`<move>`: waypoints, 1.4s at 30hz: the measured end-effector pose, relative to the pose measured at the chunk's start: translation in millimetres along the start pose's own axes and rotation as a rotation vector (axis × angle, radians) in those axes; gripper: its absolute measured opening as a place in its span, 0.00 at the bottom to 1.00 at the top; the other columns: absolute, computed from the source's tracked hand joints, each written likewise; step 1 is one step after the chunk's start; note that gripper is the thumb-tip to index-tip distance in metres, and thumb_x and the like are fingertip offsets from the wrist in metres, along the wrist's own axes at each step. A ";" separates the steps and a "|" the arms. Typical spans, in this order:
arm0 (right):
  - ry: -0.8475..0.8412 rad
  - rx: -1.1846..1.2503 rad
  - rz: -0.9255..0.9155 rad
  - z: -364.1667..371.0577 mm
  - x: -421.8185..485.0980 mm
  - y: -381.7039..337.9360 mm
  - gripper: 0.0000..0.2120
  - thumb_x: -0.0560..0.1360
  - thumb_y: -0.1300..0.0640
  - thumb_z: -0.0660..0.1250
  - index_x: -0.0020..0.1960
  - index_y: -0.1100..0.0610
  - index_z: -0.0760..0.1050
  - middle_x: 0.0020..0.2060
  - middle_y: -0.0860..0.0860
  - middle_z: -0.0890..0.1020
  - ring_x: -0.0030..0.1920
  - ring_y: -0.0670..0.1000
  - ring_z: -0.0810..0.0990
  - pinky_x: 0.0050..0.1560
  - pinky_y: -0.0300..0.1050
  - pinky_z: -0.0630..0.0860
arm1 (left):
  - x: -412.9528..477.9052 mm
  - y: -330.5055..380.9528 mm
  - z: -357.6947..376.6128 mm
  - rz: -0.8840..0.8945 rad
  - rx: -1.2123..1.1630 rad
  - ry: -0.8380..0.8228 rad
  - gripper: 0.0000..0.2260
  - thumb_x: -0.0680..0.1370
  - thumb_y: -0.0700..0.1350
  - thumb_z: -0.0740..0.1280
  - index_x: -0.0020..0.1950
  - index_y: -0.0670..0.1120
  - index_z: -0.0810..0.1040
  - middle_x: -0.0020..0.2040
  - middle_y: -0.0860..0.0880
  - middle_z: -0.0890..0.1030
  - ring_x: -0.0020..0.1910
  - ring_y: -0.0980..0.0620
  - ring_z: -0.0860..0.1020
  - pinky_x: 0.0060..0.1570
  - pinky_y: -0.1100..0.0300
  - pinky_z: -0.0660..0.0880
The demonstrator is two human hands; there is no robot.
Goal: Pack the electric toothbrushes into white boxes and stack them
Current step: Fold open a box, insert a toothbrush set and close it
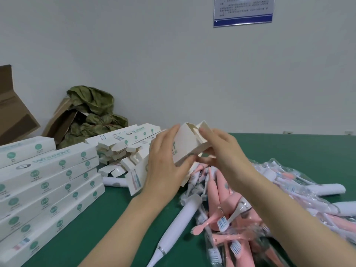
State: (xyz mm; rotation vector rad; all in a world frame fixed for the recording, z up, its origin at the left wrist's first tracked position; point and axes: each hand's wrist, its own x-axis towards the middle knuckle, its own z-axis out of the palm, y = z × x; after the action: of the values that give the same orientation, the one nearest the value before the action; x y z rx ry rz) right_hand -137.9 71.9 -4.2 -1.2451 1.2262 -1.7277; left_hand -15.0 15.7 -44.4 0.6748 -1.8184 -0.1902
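- A white toothbrush (179,226) lies alone on the green counter (115,218), near the bottom edge and just left of a heap.
- The heap of pink toothbrushes (221,184), many in clear plastic bags (289,182), spreads across the right side under the right forearm.
- At left, closed white boxes (57,182) with green round marks sit in a neat stack several layers high.
- In the middle, raised above the heap, both hands hold one white box (185,147) with its far end open.
- The left hand (165,164) has its grip clamped round the box's near side.
- The right hand (225,151) has its grip pinched on the flap at the open end.
- Behind the hands, empty boxes (119,151) lie in a loose pile.
- Farther back stand brown cartons (11,112) and a crumpled green bag (92,112).
- A blue-edged notice (242,10) hangs on the pale wall.
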 end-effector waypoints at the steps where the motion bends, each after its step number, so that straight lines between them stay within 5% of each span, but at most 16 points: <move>1: 0.031 -0.023 0.005 -1.0 1.4 -3.3 0.10 0.77 0.55 0.65 0.46 0.63 0.78 0.32 0.49 0.80 0.34 0.45 0.80 0.36 0.37 0.79 | 1.1 -0.9 -2.8 -0.008 -0.017 0.018 0.32 0.70 0.48 0.74 0.71 0.53 0.64 0.60 0.56 0.68 0.61 0.60 0.64 0.57 0.69 0.63; 5: 0.061 -0.002 0.028 -4.5 2.4 -10.7 0.07 0.79 0.62 0.61 0.44 0.62 0.76 0.32 0.51 0.78 0.29 0.44 0.76 0.39 0.39 0.81 | 3.8 2.2 -8.9 0.074 -0.064 -0.031 0.31 0.72 0.43 0.73 0.67 0.58 0.61 0.60 0.53 0.67 0.58 0.63 0.65 0.56 0.76 0.61; 9: -0.018 -0.047 0.043 -6.0 -0.6 -6.8 0.07 0.79 0.63 0.61 0.49 0.64 0.76 0.35 0.53 0.79 0.31 0.47 0.78 0.46 0.43 0.81 | 0.1 4.5 -6.5 0.068 0.036 -0.151 0.14 0.73 0.40 0.68 0.58 0.50 0.75 0.59 0.47 0.67 0.63 0.48 0.67 0.62 0.60 0.63; 12: -0.097 -0.125 0.037 -5.7 -2.6 -5.5 0.05 0.79 0.63 0.61 0.47 0.60 0.75 0.25 0.45 0.78 0.27 0.44 0.78 0.40 0.40 0.81 | 0.2 6.3 -9.5 0.012 -0.067 -0.098 0.07 0.75 0.45 0.63 0.51 0.46 0.77 0.54 0.49 0.70 0.59 0.52 0.69 0.59 0.64 0.64; 15: -0.153 -0.160 0.030 -4.5 -3.4 -5.1 0.05 0.78 0.64 0.62 0.47 0.59 0.76 0.33 0.49 0.81 0.31 0.46 0.80 0.40 0.39 0.81 | 2.4 9.7 -12.5 -0.020 -0.155 0.022 0.14 0.80 0.47 0.55 0.45 0.45 0.78 0.47 0.52 0.76 0.53 0.58 0.72 0.53 0.70 0.65; 19: -0.195 -0.155 0.019 -4.9 -3.2 -6.7 0.03 0.77 0.65 0.65 0.47 0.60 0.76 0.40 0.54 0.81 0.34 0.48 0.80 0.40 0.38 0.80 | 5.6 10.3 -15.8 -0.094 -0.212 0.037 0.09 0.78 0.50 0.59 0.48 0.48 0.77 0.46 0.57 0.77 0.47 0.58 0.73 0.47 0.63 0.70; 24: -0.264 -0.195 -0.003 -13.1 -0.8 -8.5 0.07 0.72 0.67 0.70 0.50 0.63 0.77 0.39 0.56 0.83 0.37 0.50 0.83 0.41 0.37 0.80 | 4.9 12.3 -15.1 -0.160 -0.290 -0.043 0.09 0.73 0.55 0.65 0.49 0.53 0.76 0.40 0.66 0.74 0.41 0.66 0.70 0.43 0.70 0.65; 29: -0.254 -0.117 0.027 -21.2 5.9 -3.6 0.07 0.71 0.69 0.70 0.48 0.63 0.79 0.37 0.54 0.84 0.37 0.50 0.83 0.42 0.36 0.79 | 7.5 3.9 -23.0 -0.104 -0.221 -0.232 0.17 0.69 0.52 0.74 0.56 0.57 0.75 0.56 0.55 0.75 0.54 0.61 0.73 0.50 0.70 0.68; 33: -0.372 0.006 0.134 -28.5 9.7 -1.4 0.17 0.64 0.66 0.73 0.52 0.61 0.77 0.41 0.54 0.84 0.42 0.50 0.84 0.45 0.39 0.80 | 9.8 -0.6 -23.5 -0.009 -0.080 -0.067 0.16 0.69 0.49 0.70 0.56 0.55 0.77 0.54 0.52 0.74 0.51 0.68 0.71 0.49 0.77 0.64; 35: -0.434 -0.243 0.120 -30.3 8.5 3.1 0.19 0.64 0.68 0.75 0.53 0.58 0.77 0.43 0.52 0.84 0.42 0.47 0.83 0.46 0.37 0.79 | 10.8 -2.2 -24.3 -0.027 -0.066 0.056 0.16 0.70 0.47 0.69 0.58 0.52 0.78 0.53 0.51 0.72 0.49 0.69 0.70 0.50 0.76 0.65; 38: -0.591 -0.984 -0.008 -19.5 0.3 22.4 0.23 0.67 0.65 0.75 0.60 0.52 0.75 0.53 0.45 0.80 0.48 0.42 0.79 0.50 0.32 0.76 | 12.5 -2.4 -26.9 -0.048 -0.064 0.181 0.15 0.71 0.46 0.67 0.57 0.52 0.78 0.54 0.49 0.70 0.48 0.59 0.72 0.51 0.67 0.70; 40: -0.717 -1.192 0.033 -7.8 -7.8 37.5 0.25 0.69 0.64 0.73 0.63 0.49 0.74 0.56 0.43 0.77 0.50 0.46 0.79 0.50 0.40 0.78 | 12.1 -2.1 -26.7 -0.042 -0.050 0.211 0.15 0.71 0.46 0.67 0.57 0.52 0.78 0.53 0.49 0.69 0.47 0.56 0.72 0.51 0.69 0.69; 42: -0.773 -1.251 0.047 -2.6 -10.9 45.4 0.22 0.70 0.64 0.71 0.61 0.47 0.76 0.53 0.43 0.76 0.47 0.47 0.78 0.43 0.42 0.79 | 10.9 -2.9 -25.2 -0.037 -0.037 0.220 0.15 0.70 0.45 0.67 0.57 0.50 0.79 0.53 0.50 0.69 0.49 0.63 0.70 0.51 0.77 0.63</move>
State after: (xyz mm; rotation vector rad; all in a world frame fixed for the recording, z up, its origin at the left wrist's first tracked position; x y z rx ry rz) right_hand -137.0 67.3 -50.7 -2.2007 1.7704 -0.1359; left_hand 6.9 12.4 -27.9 0.6764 -1.5892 -0.1666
